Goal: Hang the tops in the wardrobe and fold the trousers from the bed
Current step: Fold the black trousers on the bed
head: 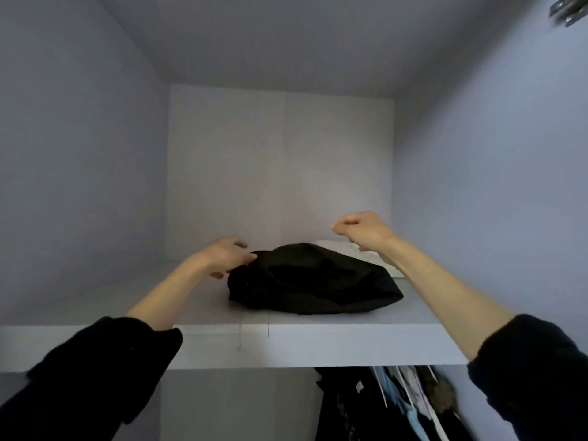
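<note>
The left hand (pixel 227 254) is reaching over the wardrobe shelf (pixel 203 342) and touching the left end of a folded black garment (pixel 313 280), most likely the trousers, though the dark cloth shows little detail. Its fingers are lying loosely spread, the tips resting against the fabric's upper left edge, with the thumb hanging below; whether any cloth is being pinched cannot be told. The right hand (pixel 361 229) is hovering above and behind the right end of the bundle, apart from it, with its fingers curling inward and nothing between them. Both forearms are bare, and black sleeves (pixel 95 374) are bunching at the elbows near the lower corners of the view.

The black garment is lying in a rounded, uneven heap in the middle of the shelf, slightly right of centre, its near edge sitting back from the shelf's front lip. Behind its right end, a flat white item (pixel 356 251) with small dark specks is lying on the shelf, partly covered by the black cloth and partly hidden by the right wrist.

The shelf compartment is being enclosed by pale grey walls on both sides and a lighter back panel (pixel 280 167). Below the shelf, on the right, hanging clothes (pixel 391 405) in dark, pale blue and white tones are crowding together. A metal hinge (pixel 569 7) is showing in the upper right corner.
</note>
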Motion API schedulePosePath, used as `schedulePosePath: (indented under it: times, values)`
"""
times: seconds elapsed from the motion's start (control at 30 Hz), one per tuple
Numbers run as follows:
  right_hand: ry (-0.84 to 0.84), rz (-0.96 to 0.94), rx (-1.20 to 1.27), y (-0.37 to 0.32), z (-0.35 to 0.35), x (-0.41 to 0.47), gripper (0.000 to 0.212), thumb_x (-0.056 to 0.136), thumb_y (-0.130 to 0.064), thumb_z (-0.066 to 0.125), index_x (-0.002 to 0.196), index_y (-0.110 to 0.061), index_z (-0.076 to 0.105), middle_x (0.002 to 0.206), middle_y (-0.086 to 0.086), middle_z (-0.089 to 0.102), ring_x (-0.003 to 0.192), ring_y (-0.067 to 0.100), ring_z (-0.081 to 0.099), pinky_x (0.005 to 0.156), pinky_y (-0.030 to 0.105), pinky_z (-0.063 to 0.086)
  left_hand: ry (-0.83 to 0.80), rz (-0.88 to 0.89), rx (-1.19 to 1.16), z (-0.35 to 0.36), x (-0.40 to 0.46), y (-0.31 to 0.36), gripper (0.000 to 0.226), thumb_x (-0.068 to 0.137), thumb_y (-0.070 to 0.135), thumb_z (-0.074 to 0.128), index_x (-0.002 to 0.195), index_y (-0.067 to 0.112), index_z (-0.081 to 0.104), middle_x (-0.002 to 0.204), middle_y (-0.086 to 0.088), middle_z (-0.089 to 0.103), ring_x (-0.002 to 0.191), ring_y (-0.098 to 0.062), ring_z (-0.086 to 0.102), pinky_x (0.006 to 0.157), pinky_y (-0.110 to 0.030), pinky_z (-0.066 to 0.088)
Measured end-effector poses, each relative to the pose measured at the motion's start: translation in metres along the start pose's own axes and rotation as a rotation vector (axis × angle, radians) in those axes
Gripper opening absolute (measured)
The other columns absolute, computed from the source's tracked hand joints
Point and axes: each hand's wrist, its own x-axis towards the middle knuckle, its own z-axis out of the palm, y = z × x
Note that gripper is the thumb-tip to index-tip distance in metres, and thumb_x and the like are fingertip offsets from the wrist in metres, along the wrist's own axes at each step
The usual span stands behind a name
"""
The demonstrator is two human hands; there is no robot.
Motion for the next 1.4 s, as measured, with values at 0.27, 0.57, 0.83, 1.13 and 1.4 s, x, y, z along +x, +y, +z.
schedulePosePath:
  times: [0.27, 0.57, 0.83, 1.13, 1.4]
  values:
    - [-0.540, -0.221, -0.638, -0.017, 0.055, -0.025, 0.041, 0.091, -0.053, 0.049, 0.120, -0.027, 0.063, 0.125, -0.002, 0.061, 0.116, 0.018, 0.053, 0.100, 0.031, 0.041, -0.268, 0.223, 0.221, 0.009, 0.000, 0.003, 0.064, 0.085, -0.018, 0.026, 0.133, 0.017, 0.050, 0.139, -0.003, 0.045, 0.127, -0.018, 0.041, 0.095, -0.016, 0.034]
    - [-0.507, 0.006, -0.817, 0.062, -0.044, -0.011, 0.049, 0.091, 0.002, 0.034, 0.120, -0.021, 0.065, 0.130, -0.005, 0.059, 0.122, 0.015, 0.050, 0.107, 0.028, 0.037, -0.456, 0.409, 0.284, 0.032, -0.021, 0.054, 0.050, 0.091, 0.016, 0.058, 0.138, 0.028, 0.043, 0.140, 0.012, 0.043, 0.126, -0.001, 0.037, 0.101, -0.014, 0.026]
    - [-0.295, -0.071, -0.341, 0.075, -0.045, -0.013, 0.036, 0.094, -0.044, 0.047, 0.112, -0.021, 0.068, 0.124, -0.009, 0.062, 0.116, 0.010, 0.054, 0.101, 0.023, 0.038, -0.613, 0.358, 0.356, 0.051, -0.015, 0.063, 0.088, 0.075, 0.024, 0.077, 0.144, 0.042, 0.025, 0.149, 0.015, 0.027, 0.138, -0.008, 0.025, 0.114, -0.029, 0.025]
    - [-0.478, 0.075, -0.568, 0.089, -0.082, -0.021, 0.029, 0.088, -0.031, 0.057, 0.117, -0.035, 0.061, 0.121, -0.009, 0.060, 0.111, 0.010, 0.054, 0.099, 0.023, 0.040, -0.551, 0.592, 0.260, 0.114, -0.005, 0.097, 0.073, 0.085, 0.035, 0.067, 0.146, 0.033, 0.027, 0.141, 0.011, 0.045, 0.129, -0.007, 0.041, 0.111, -0.030, 0.030]
    - [-0.329, 0.087, -0.622, 0.157, -0.094, -0.009, 0.053, 0.095, -0.026, 0.038, 0.143, -0.043, 0.027, 0.155, -0.006, 0.023, 0.145, 0.013, 0.007, 0.116, 0.043, -0.006, -0.564, 0.544, 0.342, 0.166, 0.014, 0.125, 0.073, 0.096, 0.042, 0.042, 0.149, 0.027, -0.006, 0.158, 0.003, -0.004, 0.144, -0.011, -0.001, 0.117, -0.027, 0.001]
